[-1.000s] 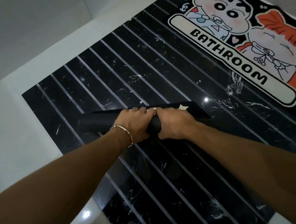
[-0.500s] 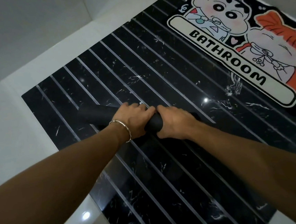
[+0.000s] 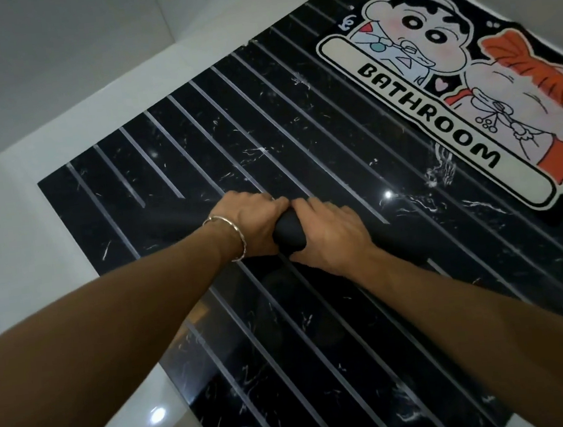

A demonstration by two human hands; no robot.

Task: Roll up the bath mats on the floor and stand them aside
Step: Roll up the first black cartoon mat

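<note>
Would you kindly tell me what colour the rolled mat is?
The rolled mat is plain matte black, seen best in the head view.

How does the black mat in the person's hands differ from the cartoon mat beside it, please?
The rolled black mat is wound into a tube, while the cartoon mat lies flat. The left hand and right hand grip the rolled black mat; nothing touches the cartoon mat. The rolled black mat shows plain black; the cartoon mat shows colourful figures and the word BATHROOM. Both lie on the dark striped floor.
</note>
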